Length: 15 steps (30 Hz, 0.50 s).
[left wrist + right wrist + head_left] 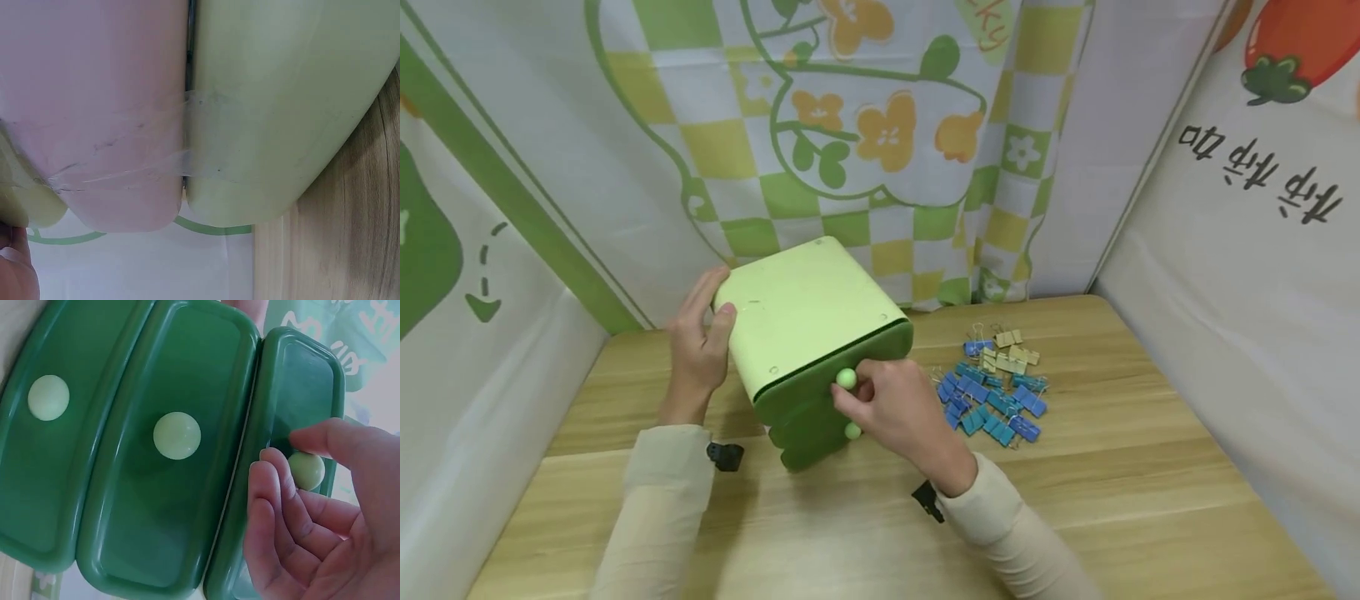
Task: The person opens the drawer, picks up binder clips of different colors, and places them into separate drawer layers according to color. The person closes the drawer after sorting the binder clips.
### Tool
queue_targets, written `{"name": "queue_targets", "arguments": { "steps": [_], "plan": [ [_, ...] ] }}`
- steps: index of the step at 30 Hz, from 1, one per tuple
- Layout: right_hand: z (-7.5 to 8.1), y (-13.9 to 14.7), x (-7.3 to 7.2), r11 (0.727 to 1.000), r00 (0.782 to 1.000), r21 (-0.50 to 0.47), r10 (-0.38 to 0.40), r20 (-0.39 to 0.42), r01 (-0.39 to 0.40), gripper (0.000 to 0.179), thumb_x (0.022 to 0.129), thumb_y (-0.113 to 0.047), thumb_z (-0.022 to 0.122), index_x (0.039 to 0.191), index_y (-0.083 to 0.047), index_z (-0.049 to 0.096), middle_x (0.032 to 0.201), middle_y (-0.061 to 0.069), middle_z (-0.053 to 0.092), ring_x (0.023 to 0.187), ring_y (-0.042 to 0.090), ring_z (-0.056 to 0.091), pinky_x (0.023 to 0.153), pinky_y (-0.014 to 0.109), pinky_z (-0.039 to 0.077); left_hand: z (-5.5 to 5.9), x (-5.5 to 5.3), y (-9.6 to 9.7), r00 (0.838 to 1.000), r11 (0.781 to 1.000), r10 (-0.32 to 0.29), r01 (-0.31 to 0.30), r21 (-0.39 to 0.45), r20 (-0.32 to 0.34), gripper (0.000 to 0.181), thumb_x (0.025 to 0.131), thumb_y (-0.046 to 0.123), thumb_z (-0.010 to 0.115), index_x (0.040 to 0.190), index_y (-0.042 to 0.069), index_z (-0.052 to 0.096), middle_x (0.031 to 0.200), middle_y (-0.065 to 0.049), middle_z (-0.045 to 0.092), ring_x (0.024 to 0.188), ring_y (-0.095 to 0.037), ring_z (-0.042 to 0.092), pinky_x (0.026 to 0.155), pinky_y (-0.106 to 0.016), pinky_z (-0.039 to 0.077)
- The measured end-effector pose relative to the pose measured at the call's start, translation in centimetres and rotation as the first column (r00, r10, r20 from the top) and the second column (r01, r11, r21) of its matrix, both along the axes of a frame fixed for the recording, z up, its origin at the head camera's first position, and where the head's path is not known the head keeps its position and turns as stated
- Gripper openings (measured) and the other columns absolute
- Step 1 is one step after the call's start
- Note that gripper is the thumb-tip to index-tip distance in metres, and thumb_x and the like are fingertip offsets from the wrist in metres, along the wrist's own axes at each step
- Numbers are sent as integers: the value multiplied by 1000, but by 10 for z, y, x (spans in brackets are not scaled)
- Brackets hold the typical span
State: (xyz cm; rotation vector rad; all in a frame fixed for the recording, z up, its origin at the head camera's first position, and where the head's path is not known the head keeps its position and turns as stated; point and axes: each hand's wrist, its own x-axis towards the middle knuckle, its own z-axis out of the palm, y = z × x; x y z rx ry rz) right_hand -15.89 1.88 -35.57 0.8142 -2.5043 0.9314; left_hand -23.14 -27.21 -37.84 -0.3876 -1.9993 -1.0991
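A: How's the grip?
B: Narrow on one side. The right hand [906, 408] pinches the top knob [847, 378] between thumb and fingers. The left hand [696, 342] holds nothing on its own; it braces against the chest's left rear corner, thumb on the upper edge.
A: And the chest?
B: The green drawer chest [812, 308] stands towards the back of the wooden table [1112, 500], its fronts turned to the person.
A: What could go wrong?
B: Biggest first: the whole chest could skid or tip forward, if a tug on the knob beats the left hand's bracing. Next, its pink and green bands [119, 125] might part, since wrinkled clear tape [206, 156] crosses their seam. The top drawer front [801, 396] could jam if drawn askew. The loose binder clips [973, 389] lie near the right hand, so a stray sideways swing might scatter them. Last, the knob looks smooth and round; fingertips could slip off.
A: Any writing?
B: Large Chinese characters [1251, 162] on the right-hand wall, seemingly 柿柿如. Smaller, "cky" letters [988, 25] on the back curtain, cut off above. The right wrist view's white writing [350, 359] I can't read. No brand shows.
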Motion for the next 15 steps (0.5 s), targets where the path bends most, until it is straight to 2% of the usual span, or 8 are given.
{"name": "queue_targets", "arguments": {
  "steps": [9, 15],
  "plan": [
    [6, 12, 11, 997, 999, 70, -13, -47, 17, 39, 93, -32, 78, 61, -21, 58, 56, -12, 57, 49, -1, 42, 48, 16, 35, 3, -3, 0, 1000, 1000, -17, 18, 9, -18, 52, 101, 27, 51, 147, 5, 62, 148, -19, 63, 141, -38, 56, 122, -25, 37],
    [10, 24, 23, 997, 998, 79, -2, -57, 7, 37, 91, -30, 79, 61, -21, 60, 55, -12, 57, 49, -3, 41, 49, 14, 35, 1, -5, 1, 1000, 1000, -9, 9, 10, -3, 54, 101, 29, 50, 147, 5, 62, 148, -21, 62, 143, -38, 55, 123, -27, 37]
  ]
}}
